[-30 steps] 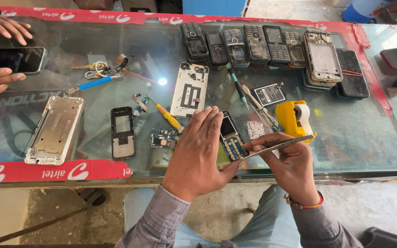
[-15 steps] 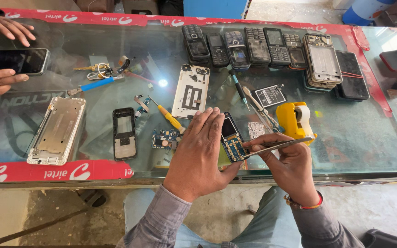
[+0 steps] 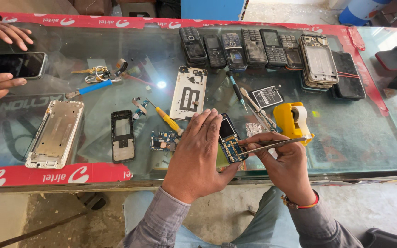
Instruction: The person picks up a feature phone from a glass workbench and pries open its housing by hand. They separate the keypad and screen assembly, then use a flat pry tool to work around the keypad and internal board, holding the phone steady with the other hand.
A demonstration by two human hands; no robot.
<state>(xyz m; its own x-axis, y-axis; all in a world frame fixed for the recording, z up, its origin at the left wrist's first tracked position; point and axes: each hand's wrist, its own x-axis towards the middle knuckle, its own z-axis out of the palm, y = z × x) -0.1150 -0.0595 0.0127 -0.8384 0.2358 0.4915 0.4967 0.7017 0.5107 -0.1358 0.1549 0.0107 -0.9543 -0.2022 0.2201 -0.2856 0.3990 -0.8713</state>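
My left hand (image 3: 198, 154) lies flat over the near edge of the glass counter and pins down a small opened phone (image 3: 230, 140) whose circuit board and keypad contacts show. My right hand (image 3: 283, 167) grips metal tweezers (image 3: 276, 143); their tips touch the lower part of that phone. A small blue circuit board (image 3: 162, 141) and a yellow-handled screwdriver (image 3: 167, 119) lie just left of my left hand. A yellow tape dispenser (image 3: 292, 119) stands right behind my right hand.
A row of old keypad phones (image 3: 240, 48) lines the far edge, with stacked phone frames (image 3: 319, 62) at right. A white back cover (image 3: 189, 93), a black phone frame (image 3: 122, 135) and a silver chassis (image 3: 55, 133) lie about. Another person's hands (image 3: 1, 55) hold a smartphone (image 3: 12, 64) far left.
My hands stay on the opened phone with only slight shifts of the tweezers. The other person's hands at far left moved a little.
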